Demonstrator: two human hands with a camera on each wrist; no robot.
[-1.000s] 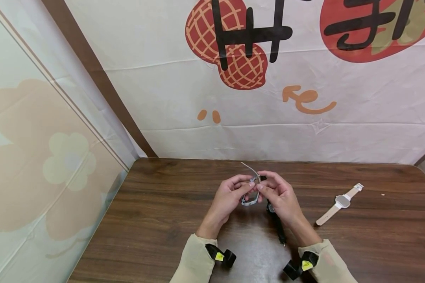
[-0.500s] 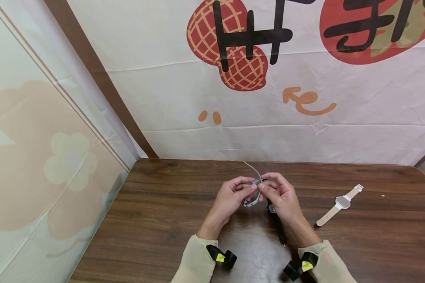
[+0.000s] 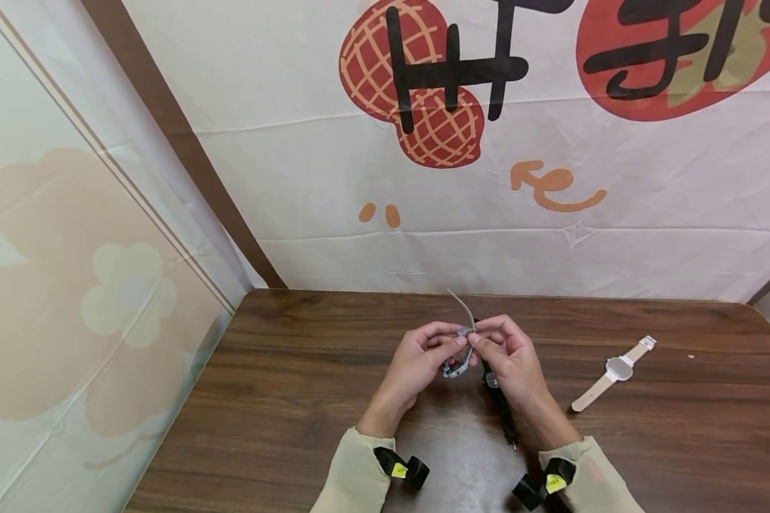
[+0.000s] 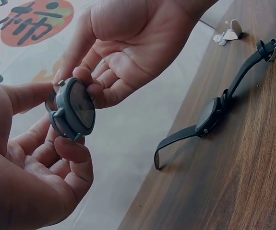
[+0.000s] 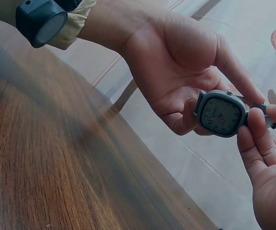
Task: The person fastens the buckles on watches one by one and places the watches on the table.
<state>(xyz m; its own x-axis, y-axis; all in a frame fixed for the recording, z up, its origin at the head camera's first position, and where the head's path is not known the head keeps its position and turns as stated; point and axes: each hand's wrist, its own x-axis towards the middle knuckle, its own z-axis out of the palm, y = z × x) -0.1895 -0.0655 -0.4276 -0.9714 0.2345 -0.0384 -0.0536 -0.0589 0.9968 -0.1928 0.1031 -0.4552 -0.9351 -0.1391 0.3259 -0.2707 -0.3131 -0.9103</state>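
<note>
A watch with a squarish grey-blue case and dark dial is held up between both hands, its band bent into a loop. The thin strap end pokes up past the fingertips. My left hand grips the case side with thumb and curled fingers. At the buckle end, my right hand pinches the strap between thumb and forefinger. Fingers hide most of the buckle. Below the right hand lies a black-strapped watch on the wooden table.
A watch with a beige strap and round pale face lies on the table to the right. A small white speck is beyond it. Behind the table hangs a printed cloth. Each sleeve carries a black wrist camera.
The upright strap end has shifted slightly to the right, and the looped watch has tilted a little between the fingers. Both hands keep their hold; the two watches on the table stay put.
</note>
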